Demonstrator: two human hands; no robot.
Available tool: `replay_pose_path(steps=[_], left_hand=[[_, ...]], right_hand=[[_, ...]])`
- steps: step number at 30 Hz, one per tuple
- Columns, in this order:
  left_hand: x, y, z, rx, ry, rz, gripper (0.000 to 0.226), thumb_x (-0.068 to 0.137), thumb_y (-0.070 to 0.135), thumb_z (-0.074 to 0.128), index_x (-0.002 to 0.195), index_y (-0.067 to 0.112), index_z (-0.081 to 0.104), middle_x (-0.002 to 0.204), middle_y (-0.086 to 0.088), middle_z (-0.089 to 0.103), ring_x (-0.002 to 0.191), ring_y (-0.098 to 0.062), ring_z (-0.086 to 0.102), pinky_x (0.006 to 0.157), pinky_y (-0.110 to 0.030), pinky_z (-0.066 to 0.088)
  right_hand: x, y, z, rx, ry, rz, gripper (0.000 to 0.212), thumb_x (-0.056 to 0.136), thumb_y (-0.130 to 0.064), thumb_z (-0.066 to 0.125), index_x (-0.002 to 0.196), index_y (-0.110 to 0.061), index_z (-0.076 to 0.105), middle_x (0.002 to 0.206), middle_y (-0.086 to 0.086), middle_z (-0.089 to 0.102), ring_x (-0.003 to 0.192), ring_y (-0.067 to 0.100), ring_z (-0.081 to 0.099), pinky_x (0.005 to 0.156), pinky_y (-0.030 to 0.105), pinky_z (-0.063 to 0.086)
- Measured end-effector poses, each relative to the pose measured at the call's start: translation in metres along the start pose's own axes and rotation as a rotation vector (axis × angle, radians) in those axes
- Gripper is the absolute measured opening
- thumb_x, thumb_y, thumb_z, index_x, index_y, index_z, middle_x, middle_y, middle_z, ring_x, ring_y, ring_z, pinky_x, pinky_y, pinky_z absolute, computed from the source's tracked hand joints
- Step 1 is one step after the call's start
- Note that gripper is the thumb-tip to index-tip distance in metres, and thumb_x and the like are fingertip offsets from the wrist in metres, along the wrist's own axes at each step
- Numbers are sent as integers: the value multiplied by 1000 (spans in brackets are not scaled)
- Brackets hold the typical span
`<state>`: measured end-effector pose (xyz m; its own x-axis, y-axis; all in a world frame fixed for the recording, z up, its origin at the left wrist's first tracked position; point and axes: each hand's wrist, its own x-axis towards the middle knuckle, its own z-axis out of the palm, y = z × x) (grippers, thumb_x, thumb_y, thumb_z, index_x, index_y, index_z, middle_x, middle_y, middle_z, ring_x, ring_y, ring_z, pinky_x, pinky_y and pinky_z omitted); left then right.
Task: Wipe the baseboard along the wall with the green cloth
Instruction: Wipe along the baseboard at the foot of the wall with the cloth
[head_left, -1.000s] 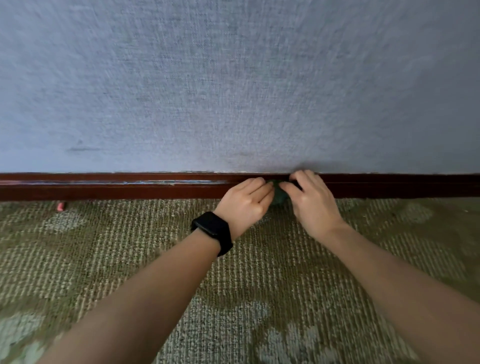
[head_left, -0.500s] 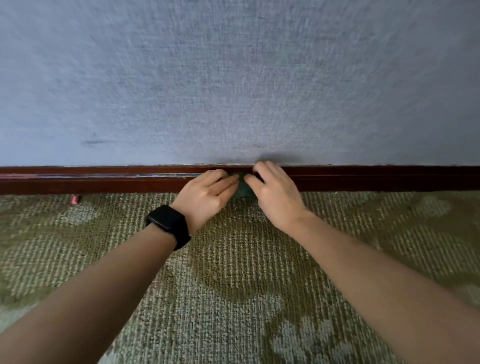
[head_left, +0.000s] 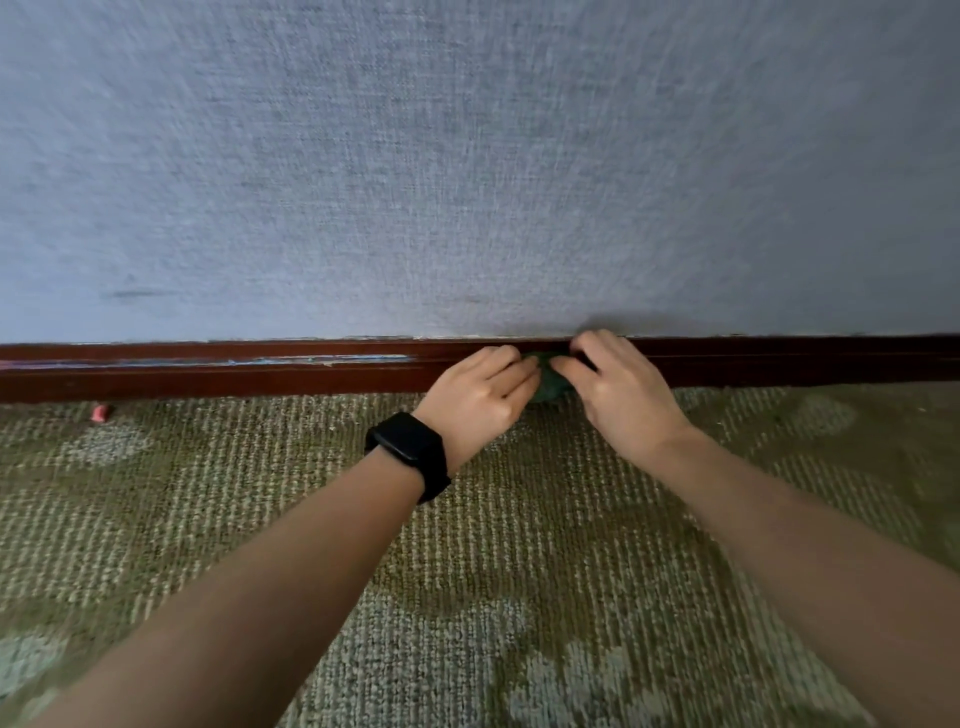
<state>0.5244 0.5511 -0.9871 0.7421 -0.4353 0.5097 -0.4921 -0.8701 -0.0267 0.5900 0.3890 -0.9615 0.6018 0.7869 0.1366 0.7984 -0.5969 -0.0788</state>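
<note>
Two curled hands (head_left: 480, 397) (head_left: 621, 395) around green cloth (head_left: 549, 383)

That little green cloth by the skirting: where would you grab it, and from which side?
Probably grip the green cloth by its bunched ends, coming from the carpet side, since its back lies against the baseboard. It is wadded small, so the left hand and right hand flank it.

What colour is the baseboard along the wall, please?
Dark reddish-brown with a pale scuffed streak; the baseboard shows best in the head view.
</note>
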Motion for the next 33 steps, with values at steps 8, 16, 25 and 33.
replay_pose_path(steps=[8,16,25,33], left_hand=[[-22,-21,-12,37,-70,41,25,86,3,49,90,-4,73,96,-15,72,85,-27,69,76,-32,57],[-48,-33,-27,110,-140,-28,28,87,1,46,94,-9,71,99,-20,71,88,-31,68,76,-39,57],[-39,-27,-24,82,-68,9,27,84,3,48,87,-4,74,92,-15,73,85,-27,70,78,-34,56],[-80,-52,-49,109,-106,-58,27,85,1,47,90,-6,72,96,-17,72,86,-29,69,76,-35,57]], right_hand=[[15,-24,2,34,25,-90,28,54,18,74,80,14,66,75,25,61,68,36,61,59,39,53],[30,-48,12,100,94,-174,31,50,15,79,79,12,68,74,22,63,68,34,62,58,34,52],[25,-46,16,58,101,-127,24,56,18,69,79,12,67,73,24,63,66,34,63,59,34,52],[52,-90,22,96,157,-217,22,52,13,78,71,9,67,68,19,62,63,29,62,55,29,50]])
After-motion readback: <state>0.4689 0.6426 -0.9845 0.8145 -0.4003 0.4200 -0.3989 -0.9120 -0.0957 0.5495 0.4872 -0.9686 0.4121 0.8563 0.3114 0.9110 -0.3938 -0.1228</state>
